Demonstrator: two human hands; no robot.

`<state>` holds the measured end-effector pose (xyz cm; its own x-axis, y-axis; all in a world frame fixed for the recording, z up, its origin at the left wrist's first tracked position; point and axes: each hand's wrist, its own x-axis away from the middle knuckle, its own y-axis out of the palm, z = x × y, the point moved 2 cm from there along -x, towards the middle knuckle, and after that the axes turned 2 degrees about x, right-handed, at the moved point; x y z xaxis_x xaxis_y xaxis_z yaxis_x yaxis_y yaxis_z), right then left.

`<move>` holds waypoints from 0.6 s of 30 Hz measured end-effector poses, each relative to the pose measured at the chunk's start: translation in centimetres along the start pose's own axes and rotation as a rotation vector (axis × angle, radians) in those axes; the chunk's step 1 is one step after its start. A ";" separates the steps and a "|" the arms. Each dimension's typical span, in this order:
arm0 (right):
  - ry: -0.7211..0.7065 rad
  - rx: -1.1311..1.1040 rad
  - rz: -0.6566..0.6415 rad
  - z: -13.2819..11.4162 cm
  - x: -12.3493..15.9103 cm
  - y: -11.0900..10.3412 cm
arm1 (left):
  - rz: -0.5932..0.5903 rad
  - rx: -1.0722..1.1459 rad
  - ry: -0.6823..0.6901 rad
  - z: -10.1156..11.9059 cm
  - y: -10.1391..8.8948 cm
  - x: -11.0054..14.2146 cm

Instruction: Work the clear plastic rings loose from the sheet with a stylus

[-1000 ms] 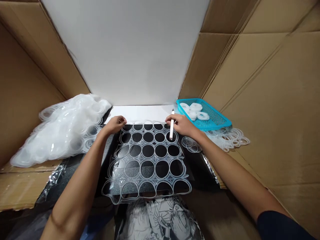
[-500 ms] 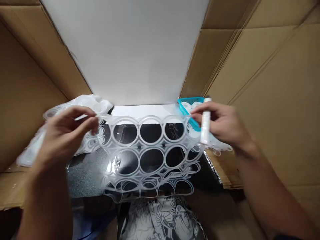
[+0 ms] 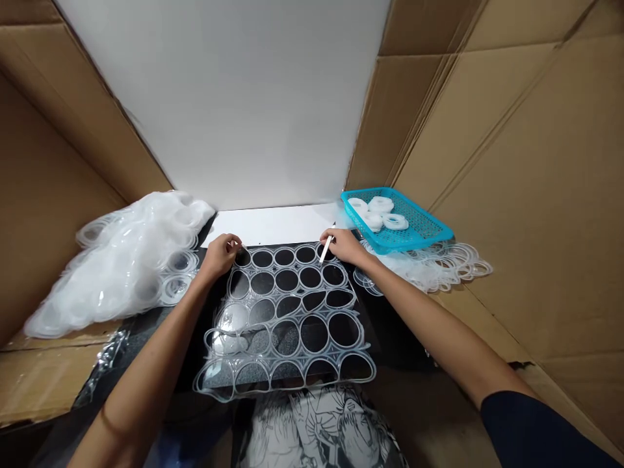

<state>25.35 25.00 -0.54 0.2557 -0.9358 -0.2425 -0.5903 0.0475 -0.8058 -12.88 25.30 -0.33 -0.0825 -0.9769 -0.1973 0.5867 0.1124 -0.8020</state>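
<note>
A clear plastic sheet of joined rings (image 3: 285,318) lies on a black mat (image 3: 385,338) in front of me. My left hand (image 3: 221,253) pinches the sheet's far left corner. My right hand (image 3: 341,246) grips the far right corner and also holds a thin white pen-like tool (image 3: 325,249) between its fingers. The sheet is a little buckled in its middle rows.
A heap of clear ring sheets (image 3: 127,260) lies at the left. A turquoise basket (image 3: 419,227) with white rings (image 3: 380,211) stands at the right, with loose clear ring scraps (image 3: 439,266) beside it. Cardboard walls (image 3: 511,162) and a white board (image 3: 234,104) enclose the space.
Both hands had lifted the ring sheet up toward me half a second ago; now it is laid back down on the black mat, hands still on its far corners.
</note>
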 end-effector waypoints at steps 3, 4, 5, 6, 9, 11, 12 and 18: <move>0.000 0.024 0.012 0.2 0.0 -0.2 | 0.026 -0.023 0.013 -0.4 -0.3 0.0; -0.002 0.034 0.005 0.2 -0.1 -0.2 | 0.030 -0.029 0.014 -0.6 -0.5 0.1; -0.005 0.045 -0.008 0.2 -0.1 -0.2 | 0.031 -0.034 0.013 -0.7 -0.8 0.2; -0.011 0.055 -0.021 0.1 0.0 -0.3 | 0.029 -0.038 0.015 -0.7 -1.2 0.3; -0.034 0.086 -0.035 -0.7 0.7 -1.5 | 0.023 -0.046 0.044 0.8 -2.5 1.3; -0.061 0.115 0.010 -1.7 2.0 -2.7 | 0.022 -0.048 0.100 3.5 -2.6 3.4; -0.080 0.116 0.036 -2.3 2.9 -3.1 | 0.010 -0.046 0.141 5.3 -2.1 4.9; -0.209 0.028 -0.159 -4.8 11.3 -1.3 | -0.222 -0.143 0.434 15.3 6.2 17.9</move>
<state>25.32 12.65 0.41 0.4978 -0.8399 -0.2161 -0.5094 -0.0815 -0.8566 1.55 5.72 -0.21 -0.5379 -0.8177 -0.2049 0.4033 -0.0362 -0.9143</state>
